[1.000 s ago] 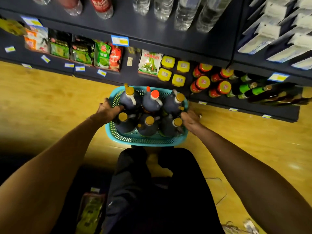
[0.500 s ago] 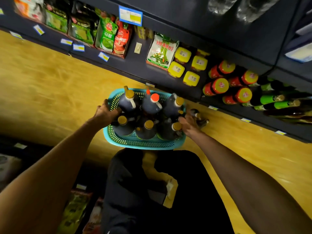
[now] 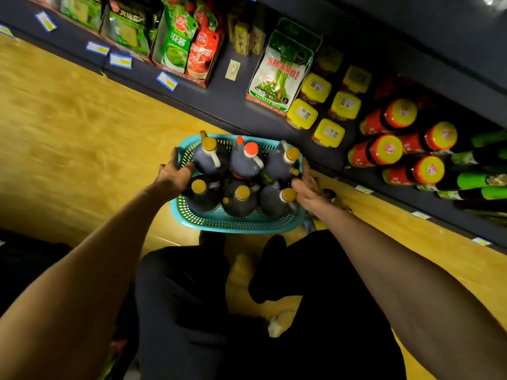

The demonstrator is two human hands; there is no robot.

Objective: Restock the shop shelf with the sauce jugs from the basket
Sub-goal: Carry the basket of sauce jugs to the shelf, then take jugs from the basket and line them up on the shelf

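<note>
Both hands are holding a turquoise basket by its two short ends, above a yellow wooden floor. The left hand is taking its grip on the basket's left rim, thumb hooked over the top edge and fingers going down the outside wall. The right hand is gripping the opposite rim, its thumb lying inside the basket against the neck of the nearest jug; its fingers are hidden behind the wall, so how far they are curling cannot be told.

Between the two grips, six dark sauce jugs are standing upright in the basket, packed in two rows of three and touching one another. Five are wearing gold caps; the middle jug of the far row, the red-capped jug, is sitting midway between the hands. The jug with a white handle is standing just beyond the left grip's thumb.

Beyond the basket, away from both grips, the dark shop shelf is running diagonally across the view. On it, past the left grip, green and red pouches are standing in a carton. Straight beyond the right grip a white seaweed packet is leaning beside yellow-lidded jars, with red-capped jars and green-labelled bottles farther out to that side. Below the grips, nearer the person, dark trouser legs are filling the view.
</note>
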